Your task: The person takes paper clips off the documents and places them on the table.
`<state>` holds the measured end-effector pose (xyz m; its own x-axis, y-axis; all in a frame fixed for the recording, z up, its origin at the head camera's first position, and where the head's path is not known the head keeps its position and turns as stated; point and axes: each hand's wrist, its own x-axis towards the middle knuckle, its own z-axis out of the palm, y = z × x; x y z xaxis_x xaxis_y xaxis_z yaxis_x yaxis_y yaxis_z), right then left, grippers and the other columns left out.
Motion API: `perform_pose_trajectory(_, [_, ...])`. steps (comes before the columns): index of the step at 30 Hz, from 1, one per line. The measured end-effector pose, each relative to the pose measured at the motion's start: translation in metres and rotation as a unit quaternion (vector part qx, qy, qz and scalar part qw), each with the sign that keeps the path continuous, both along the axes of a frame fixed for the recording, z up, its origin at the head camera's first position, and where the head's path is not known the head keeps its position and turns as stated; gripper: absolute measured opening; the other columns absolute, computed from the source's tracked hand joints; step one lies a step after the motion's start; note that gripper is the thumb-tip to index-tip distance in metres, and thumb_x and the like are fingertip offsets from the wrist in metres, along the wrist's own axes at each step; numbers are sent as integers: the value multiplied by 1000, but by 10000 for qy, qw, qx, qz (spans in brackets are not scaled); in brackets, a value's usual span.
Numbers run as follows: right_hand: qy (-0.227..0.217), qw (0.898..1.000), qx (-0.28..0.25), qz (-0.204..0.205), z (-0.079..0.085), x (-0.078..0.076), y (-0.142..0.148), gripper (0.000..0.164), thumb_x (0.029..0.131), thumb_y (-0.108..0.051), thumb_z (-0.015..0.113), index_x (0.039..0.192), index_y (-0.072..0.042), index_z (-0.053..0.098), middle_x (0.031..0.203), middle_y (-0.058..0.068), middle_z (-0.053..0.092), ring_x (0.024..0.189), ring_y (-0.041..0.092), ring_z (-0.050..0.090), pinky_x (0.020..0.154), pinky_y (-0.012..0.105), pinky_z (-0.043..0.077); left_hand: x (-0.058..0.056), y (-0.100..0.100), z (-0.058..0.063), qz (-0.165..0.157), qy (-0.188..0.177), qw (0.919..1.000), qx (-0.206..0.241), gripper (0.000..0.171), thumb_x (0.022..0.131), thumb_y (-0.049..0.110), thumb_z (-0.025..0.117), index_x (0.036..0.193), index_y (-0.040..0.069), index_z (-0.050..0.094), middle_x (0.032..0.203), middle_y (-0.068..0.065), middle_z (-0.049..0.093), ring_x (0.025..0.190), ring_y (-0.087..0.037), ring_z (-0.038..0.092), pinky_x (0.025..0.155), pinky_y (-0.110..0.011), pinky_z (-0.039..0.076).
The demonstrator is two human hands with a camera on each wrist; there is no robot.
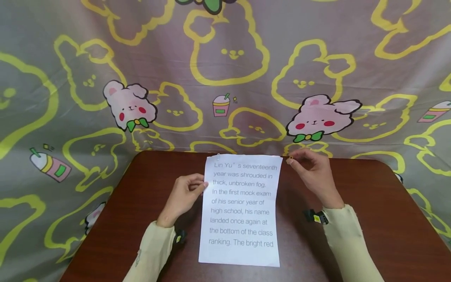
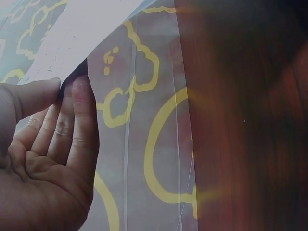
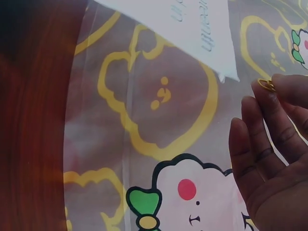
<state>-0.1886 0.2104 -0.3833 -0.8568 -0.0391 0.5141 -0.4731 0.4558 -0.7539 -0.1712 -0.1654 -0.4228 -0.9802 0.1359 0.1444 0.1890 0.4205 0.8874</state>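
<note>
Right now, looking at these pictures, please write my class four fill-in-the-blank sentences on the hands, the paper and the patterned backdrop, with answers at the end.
1. The right hand pinches a clip, while the paper is pinched by the ____ hand.
2. The paper opens with the name Lin ____.
3. The last word printed on it is ____.
4. The bows on the rabbits are mainly ____.

Missing words: left; Yu; red; green.
</note>
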Motion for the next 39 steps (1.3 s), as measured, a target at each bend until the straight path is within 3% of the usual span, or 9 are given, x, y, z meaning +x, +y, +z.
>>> perform_pose_trajectory(9, [-17,9984,470,-301,-6,4,10,13,93,-6,77,107,-6,76,99,9,76,89,-2,62,78,9,50,1,-1,3,-30,39,9999,115,15,96,2,71,110,-2,75,101,-20,79,84,-19,76,73,-27,63])
perform_pose_trajectory(21, [-299,9957,781,-410,-13,7,23,11,95,-12,77,106,-10,77,97,8,78,86,-3,61,75,8,50,1,-1,5,-21,34,9999,115,15,96,2,71,110,-2,76,101,-20,79,85,-22,77,77,-41,65])
perform_pose_trajectory(30, [-482,9939,932,-353,-24,6,33,9,95,-9,76,103,-7,76,96,10,79,81,-2,65,76,8,53,-1,-2,1,-54,15,9999,91,16,97,4,71,112,-1,76,103,-19,79,86,-22,77,75,-31,64])
perform_pose_trajectory(39, [-662,9896,1227,-353,-30,-1,43,5,96,-11,75,101,-10,75,94,7,78,77,7,66,73,12,55,0,-3,1,10,57,10000,27,15,98,6,71,111,0,76,103,-18,79,83,-20,76,76,-39,64])
